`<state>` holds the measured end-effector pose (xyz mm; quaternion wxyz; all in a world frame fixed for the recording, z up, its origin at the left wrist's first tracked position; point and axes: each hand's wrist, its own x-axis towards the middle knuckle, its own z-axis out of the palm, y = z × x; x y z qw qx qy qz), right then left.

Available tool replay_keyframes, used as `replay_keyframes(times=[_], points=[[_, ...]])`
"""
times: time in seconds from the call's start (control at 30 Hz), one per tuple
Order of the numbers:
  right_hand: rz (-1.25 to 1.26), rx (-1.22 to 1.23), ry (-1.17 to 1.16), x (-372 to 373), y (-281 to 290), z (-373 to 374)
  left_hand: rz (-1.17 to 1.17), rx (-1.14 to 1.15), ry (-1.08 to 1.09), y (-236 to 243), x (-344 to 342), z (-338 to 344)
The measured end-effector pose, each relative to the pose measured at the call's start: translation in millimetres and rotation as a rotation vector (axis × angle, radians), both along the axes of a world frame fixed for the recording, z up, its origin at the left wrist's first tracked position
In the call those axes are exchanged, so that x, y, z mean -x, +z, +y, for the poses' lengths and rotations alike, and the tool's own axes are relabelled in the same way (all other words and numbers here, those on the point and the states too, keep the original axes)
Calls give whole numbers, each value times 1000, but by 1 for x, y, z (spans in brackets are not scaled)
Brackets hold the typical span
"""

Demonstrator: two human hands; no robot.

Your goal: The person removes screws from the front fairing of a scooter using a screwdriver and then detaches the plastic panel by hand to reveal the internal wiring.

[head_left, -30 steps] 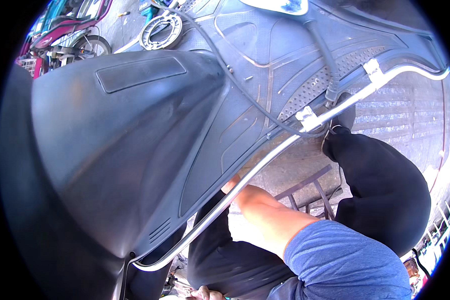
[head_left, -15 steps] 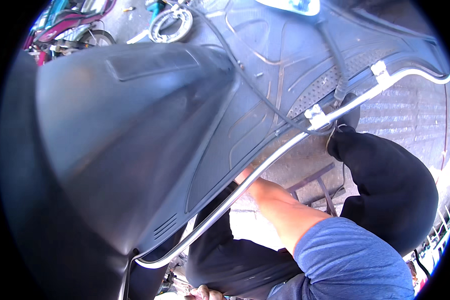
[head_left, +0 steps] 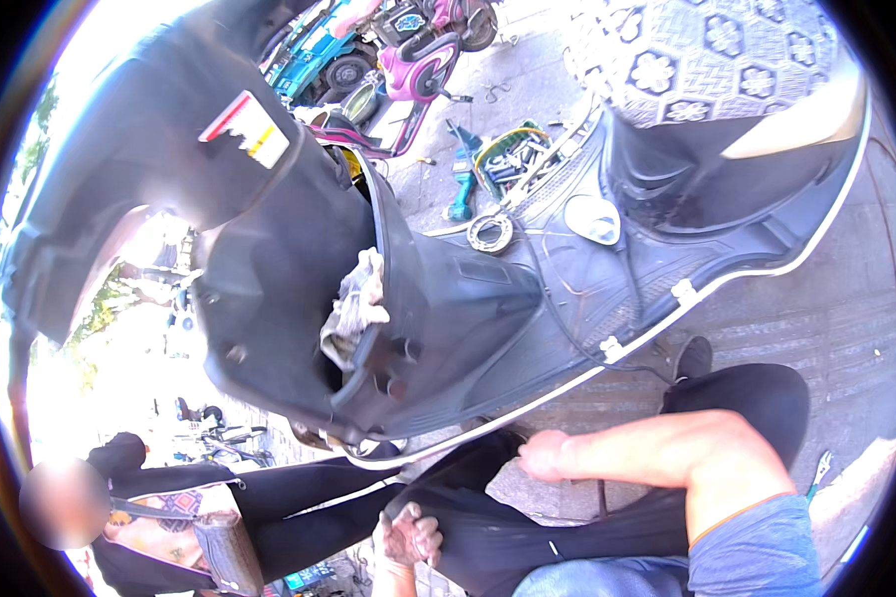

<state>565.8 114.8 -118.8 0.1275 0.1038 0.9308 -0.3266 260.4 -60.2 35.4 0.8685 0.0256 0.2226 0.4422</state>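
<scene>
A dark grey scooter body (head_left: 468, 348) fills the middle, with a bright trim strip (head_left: 528, 406) along its near edge and white clips (head_left: 684, 292) on it. Just below that strip is my right hand (head_left: 545, 457), its fingers curled closed; what they hold, if anything, is hidden. My left hand (head_left: 411, 535) rests by my bent knee, fingers curled in, with nothing visible in them. On the footboard lie a pale oval lamp-like part (head_left: 593, 219), a metal ring (head_left: 490, 234) and a dark cable (head_left: 551, 313). A greyish cloth (head_left: 356, 306) is stuffed into the front pocket.
A teal power drill (head_left: 462, 179) and a basket of metal parts (head_left: 518, 161) lie beyond the footboard. Patterned cloth (head_left: 707, 60) covers the seat. Someone with a bag (head_left: 227, 552) is at lower left. Green-handled pliers (head_left: 821, 470) lie at right; a pink scooter (head_left: 418, 70) stands behind.
My view has drawn back and swung left, showing more of the scooter's front. My right hand, earlier partly hidden behind the trim strip, now shows below it. My left hand is further into view.
</scene>
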Motion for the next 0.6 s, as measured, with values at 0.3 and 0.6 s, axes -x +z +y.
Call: replay_keyframes(times=[0.3,0.6], points=[[812,414,-443,-159,268,135,995,-372,420,148,-74,67],[1829,1089,-777,-207,272,256,1651,-940,595,303,-118,246]])
